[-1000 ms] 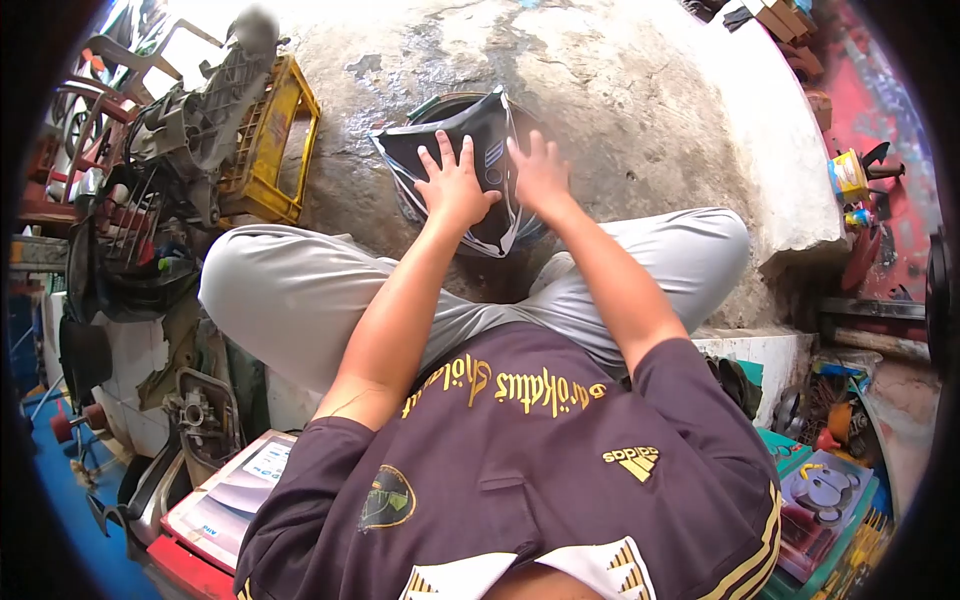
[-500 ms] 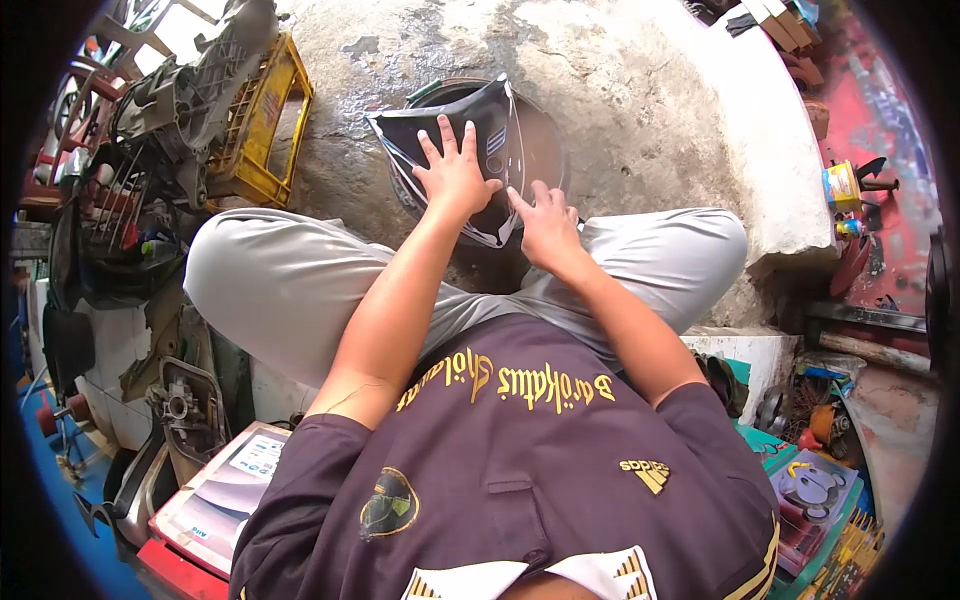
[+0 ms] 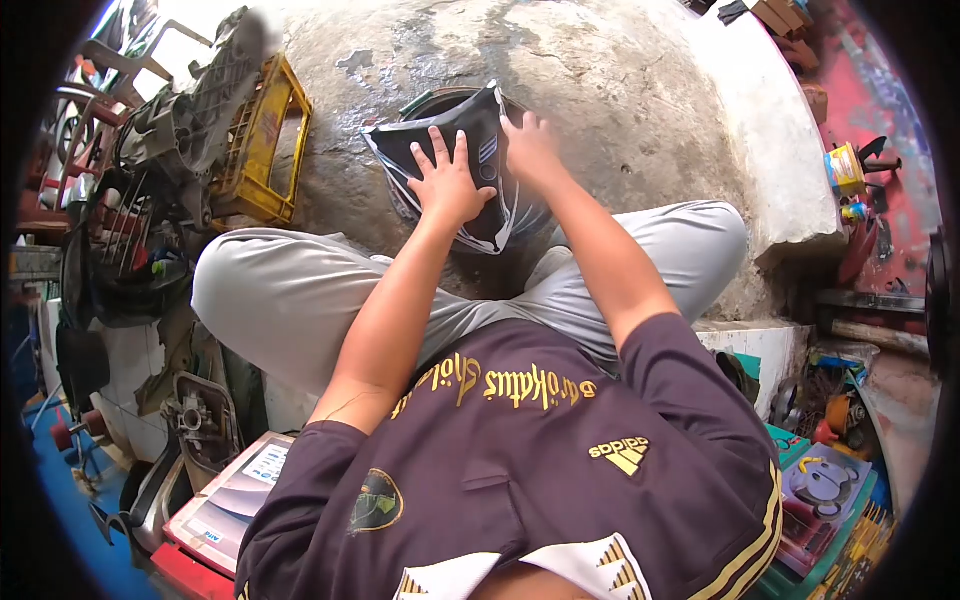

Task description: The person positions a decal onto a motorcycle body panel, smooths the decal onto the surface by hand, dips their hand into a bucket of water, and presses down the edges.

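Note:
A black triangular panel (image 3: 400,152) with white edges and a small striped mark lies over a round dark tub (image 3: 440,100) between my bent legs. My left hand (image 3: 448,188) rests flat on the panel, its fingers spread wide. At the panel's right edge, close to the upper corner, is my right hand (image 3: 532,152). Its index finger is stretched out against that edge, and the other fingers are partly bent. Slight blur covers this hand, and its thumb is hidden.
A yellow crate (image 3: 272,140) with dark machine parts stands on the left. Nearby to the lower left is a cardboard box (image 3: 225,500). A raised white ledge (image 3: 765,170) runs along the right. Several tools and a picture-covered case (image 3: 820,490) lie at lower right.
My right hand has moved up along the panel's right edge to near its top corner. My left hand stays spread on the panel, which has shifted slightly.

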`<state>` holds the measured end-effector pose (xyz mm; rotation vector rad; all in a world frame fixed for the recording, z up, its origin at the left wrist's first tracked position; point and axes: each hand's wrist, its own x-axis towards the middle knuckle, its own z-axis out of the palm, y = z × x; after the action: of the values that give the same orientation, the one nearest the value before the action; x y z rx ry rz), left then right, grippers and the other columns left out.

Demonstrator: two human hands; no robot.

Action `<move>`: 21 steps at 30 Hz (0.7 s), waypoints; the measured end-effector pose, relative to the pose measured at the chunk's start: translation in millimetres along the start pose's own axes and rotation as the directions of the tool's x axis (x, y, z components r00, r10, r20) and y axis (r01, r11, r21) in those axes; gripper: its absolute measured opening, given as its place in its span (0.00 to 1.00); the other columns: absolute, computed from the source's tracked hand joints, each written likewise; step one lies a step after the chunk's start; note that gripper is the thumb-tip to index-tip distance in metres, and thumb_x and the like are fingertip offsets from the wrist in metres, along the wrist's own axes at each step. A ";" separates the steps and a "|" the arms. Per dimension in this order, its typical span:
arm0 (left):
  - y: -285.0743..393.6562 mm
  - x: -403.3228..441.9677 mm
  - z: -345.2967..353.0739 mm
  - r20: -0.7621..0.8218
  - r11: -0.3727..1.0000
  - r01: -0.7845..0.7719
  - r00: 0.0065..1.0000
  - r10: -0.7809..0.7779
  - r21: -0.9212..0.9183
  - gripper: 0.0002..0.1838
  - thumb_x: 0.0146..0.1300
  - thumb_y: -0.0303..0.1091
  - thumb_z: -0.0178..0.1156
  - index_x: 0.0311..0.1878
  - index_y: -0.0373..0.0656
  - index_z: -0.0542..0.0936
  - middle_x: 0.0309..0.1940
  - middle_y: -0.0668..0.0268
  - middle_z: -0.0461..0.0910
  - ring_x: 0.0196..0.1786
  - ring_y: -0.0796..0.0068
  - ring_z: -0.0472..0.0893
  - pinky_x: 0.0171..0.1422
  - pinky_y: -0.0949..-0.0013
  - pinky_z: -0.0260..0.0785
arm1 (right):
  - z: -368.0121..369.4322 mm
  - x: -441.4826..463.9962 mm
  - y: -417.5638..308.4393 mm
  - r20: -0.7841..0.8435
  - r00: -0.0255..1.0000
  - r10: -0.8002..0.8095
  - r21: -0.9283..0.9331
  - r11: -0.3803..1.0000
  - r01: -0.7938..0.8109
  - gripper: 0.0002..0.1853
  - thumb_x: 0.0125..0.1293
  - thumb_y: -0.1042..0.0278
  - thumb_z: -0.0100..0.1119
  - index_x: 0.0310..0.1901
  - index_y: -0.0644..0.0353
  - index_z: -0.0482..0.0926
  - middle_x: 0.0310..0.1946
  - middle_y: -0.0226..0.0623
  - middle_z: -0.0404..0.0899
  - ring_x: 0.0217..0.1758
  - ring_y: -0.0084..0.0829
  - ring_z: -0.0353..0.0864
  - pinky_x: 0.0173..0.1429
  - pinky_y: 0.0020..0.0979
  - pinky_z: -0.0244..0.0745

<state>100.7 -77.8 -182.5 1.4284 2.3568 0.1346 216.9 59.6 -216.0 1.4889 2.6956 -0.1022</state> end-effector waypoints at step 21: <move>2.6 -1.0 -7.3 0.045 1.000 0.008 0.999 -0.008 -0.004 0.66 0.59 0.61 0.78 0.91 0.59 0.45 0.92 0.52 0.30 0.90 0.31 0.39 0.77 0.22 0.60 | -33.4 24.1 -7.2 0.154 0.985 0.074 0.000 0.997 -0.075 0.35 0.71 0.68 0.62 0.79 0.37 0.70 0.74 0.40 0.67 0.79 0.49 0.69 0.76 0.58 0.70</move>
<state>100.6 -76.7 -174.8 1.4051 2.3246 0.1049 197.3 79.0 -184.6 1.5141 2.5194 -0.2123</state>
